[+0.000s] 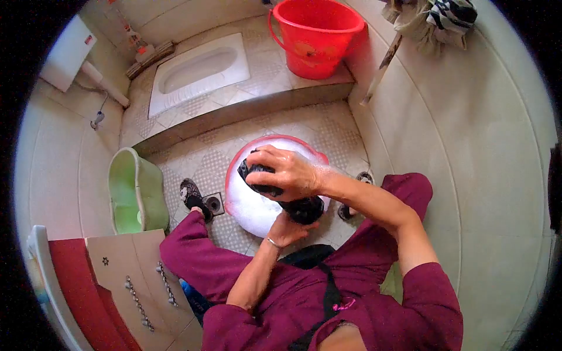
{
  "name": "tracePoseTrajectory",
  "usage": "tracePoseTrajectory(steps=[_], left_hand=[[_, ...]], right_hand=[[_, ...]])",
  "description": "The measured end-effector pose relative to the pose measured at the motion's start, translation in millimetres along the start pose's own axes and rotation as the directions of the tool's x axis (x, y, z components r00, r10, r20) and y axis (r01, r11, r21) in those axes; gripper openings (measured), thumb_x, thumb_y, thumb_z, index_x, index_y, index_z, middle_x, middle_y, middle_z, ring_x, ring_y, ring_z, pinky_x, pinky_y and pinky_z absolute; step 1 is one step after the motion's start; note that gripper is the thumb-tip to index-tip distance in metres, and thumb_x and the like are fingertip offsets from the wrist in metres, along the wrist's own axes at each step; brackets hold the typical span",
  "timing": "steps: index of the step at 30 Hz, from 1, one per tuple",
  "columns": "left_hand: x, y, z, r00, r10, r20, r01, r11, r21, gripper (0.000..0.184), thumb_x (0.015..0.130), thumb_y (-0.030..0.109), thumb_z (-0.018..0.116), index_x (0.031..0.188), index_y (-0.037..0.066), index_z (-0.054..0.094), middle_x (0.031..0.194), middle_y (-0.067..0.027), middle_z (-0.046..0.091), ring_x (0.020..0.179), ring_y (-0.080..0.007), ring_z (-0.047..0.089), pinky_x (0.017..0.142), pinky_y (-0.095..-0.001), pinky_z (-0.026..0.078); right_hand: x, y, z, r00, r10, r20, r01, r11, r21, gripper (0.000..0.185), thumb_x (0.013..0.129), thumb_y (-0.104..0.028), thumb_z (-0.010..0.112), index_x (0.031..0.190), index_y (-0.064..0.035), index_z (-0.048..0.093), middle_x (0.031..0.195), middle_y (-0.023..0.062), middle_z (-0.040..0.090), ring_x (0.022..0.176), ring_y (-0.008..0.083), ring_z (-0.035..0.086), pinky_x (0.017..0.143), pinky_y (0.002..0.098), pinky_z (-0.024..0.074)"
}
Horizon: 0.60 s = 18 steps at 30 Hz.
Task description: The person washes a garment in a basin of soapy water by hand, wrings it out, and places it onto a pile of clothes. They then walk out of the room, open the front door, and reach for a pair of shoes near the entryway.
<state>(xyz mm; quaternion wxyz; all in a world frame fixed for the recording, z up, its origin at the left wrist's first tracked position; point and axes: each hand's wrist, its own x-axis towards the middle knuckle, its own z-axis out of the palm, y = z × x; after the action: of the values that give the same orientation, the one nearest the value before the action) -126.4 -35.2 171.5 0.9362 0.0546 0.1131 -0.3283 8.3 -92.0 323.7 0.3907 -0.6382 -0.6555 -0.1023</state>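
A red-rimmed basin (pixel 233 167) full of white suds (pixel 249 207) stands on the floor between my feet. Above it, both hands grip a wet, shiny black bundle (pixel 305 210) that looks like cloth; its exact kind is unclear. My right hand (pixel 287 172) curls over its upper end, with black showing between and below the fingers. Lower and nearer my body, my left hand (pixel 287 230) supports the other end from below, its fingers partly hidden by the bundle.
A green tub (pixel 153 187) stands left, beside a floor drain (pixel 213 203). Behind the basin, a raised step (pixel 246 112) carries a squat toilet (pixel 199 73) and a red bucket (pixel 316 38). A mop (pixel 383 67) leans upside down against the right wall. A cabinet (pixel 137 281) is near left.
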Motion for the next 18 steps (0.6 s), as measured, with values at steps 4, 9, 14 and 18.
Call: tracePoseTrajectory(steps=[4,9,14,18], left_hand=[[6,15,0,0.978,0.21,0.005,-0.21,0.976,0.049,0.051,0.085,0.042,0.037,0.122,0.007,0.037,0.122,-0.0147,0.041,0.111,-0.031,0.04,0.092,-0.0422,0.038],[15,50,-6,0.841,0.54,0.031,-0.541,0.839,0.063,0.04,0.086,0.031,0.038,0.115,0.004,0.044,0.112,-0.013,0.048,0.102,-0.025,0.048,0.09,-0.0369,0.04],[8,68,8,0.687,0.7,-0.196,-0.717,0.696,-0.029,0.031,0.083,0.021,0.042,0.1,-0.002,0.053,0.096,-0.0143,0.059,0.085,-0.0241,0.059,0.084,-0.0373,0.045],[12,74,24,0.597,0.787,-0.152,-0.801,0.594,-0.069,0.036,0.08,0.021,0.046,0.103,-0.006,0.051,0.102,-0.0179,0.056,0.092,-0.0278,0.056,0.085,-0.0391,0.043]], right_hand=[[1,-17,-1,0.983,-0.18,0.025,0.181,0.98,-0.085,0.034,0.059,-0.017,0.059,0.092,-0.0132,0.049,0.101,0.0119,0.045,0.092,0.0337,0.05,0.079,0.0407,0.045],[-9,-37,2,0.978,-0.139,-0.156,0.136,0.99,-0.025,0.036,0.057,-0.011,0.066,0.09,-0.0133,0.051,0.098,0.011,0.046,0.089,0.0322,0.05,0.071,0.0422,0.0461],[-27,-34,-4,0.855,0.27,-0.443,-0.247,0.963,0.109,0.046,0.051,-0.005,0.073,0.09,-0.0084,0.049,0.099,0.014,0.045,0.092,0.0279,0.048,0.082,0.0363,0.0391],[-44,-18,13,0.585,0.573,-0.574,-0.424,0.819,0.386,0.042,0.055,-0.007,0.07,0.09,-0.0081,0.047,0.1,0.0119,0.044,0.095,0.0226,0.046,0.083,0.0318,0.0371]])
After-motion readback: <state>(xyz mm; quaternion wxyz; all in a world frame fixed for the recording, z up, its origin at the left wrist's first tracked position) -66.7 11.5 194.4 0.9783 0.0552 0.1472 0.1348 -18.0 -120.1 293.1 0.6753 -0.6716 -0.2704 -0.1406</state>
